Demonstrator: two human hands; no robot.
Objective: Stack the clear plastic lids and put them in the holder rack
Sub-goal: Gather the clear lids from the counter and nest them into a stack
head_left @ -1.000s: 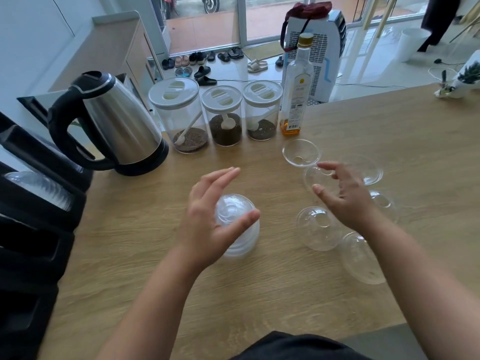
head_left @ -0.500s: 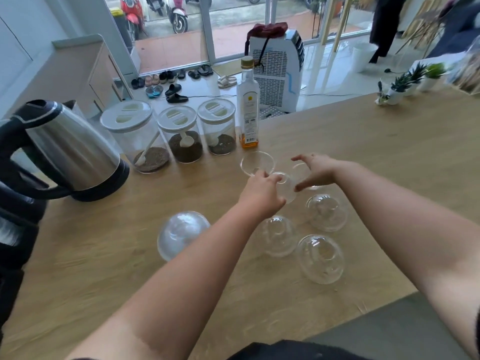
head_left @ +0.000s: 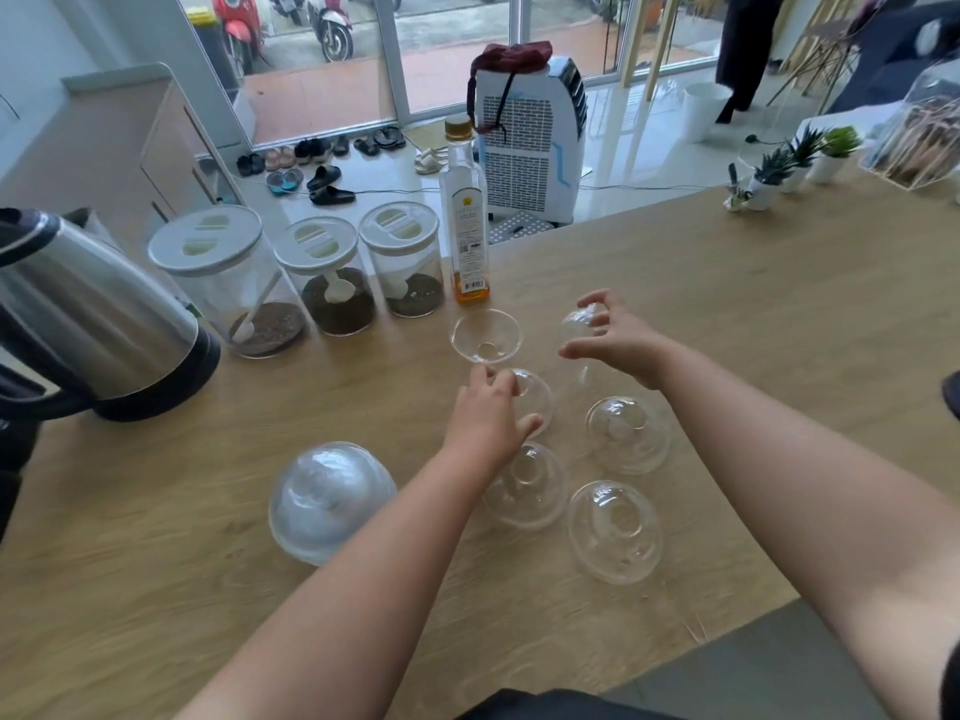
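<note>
A stack of clear dome lids (head_left: 332, 498) stands on the wooden counter (head_left: 727, 304), left of my arms. Several single clear lids lie to its right. One of them lies upturned (head_left: 485, 337) near the bottle; three domes (head_left: 628, 426), (head_left: 524, 485), (head_left: 615, 530) rest rim down. My left hand (head_left: 488, 413) closes over another dome lid (head_left: 535, 397), thumb and fingers on its sides. My right hand (head_left: 618, 340) holds a tilted clear lid (head_left: 579, 324) just above the counter. A dark object (head_left: 10, 459) at the left edge is cut off.
A steel kettle (head_left: 98, 324) stands at the left. Three lidded jars (head_left: 228, 283), (head_left: 332, 278), (head_left: 405, 262) and a glass bottle (head_left: 465, 220) line the far edge. Small potted plants (head_left: 795, 158) sit far right.
My left hand left the stack and reached right onto a loose lid. My right hand lifted a lid off the counter. The view swung right, away from the black rack.
</note>
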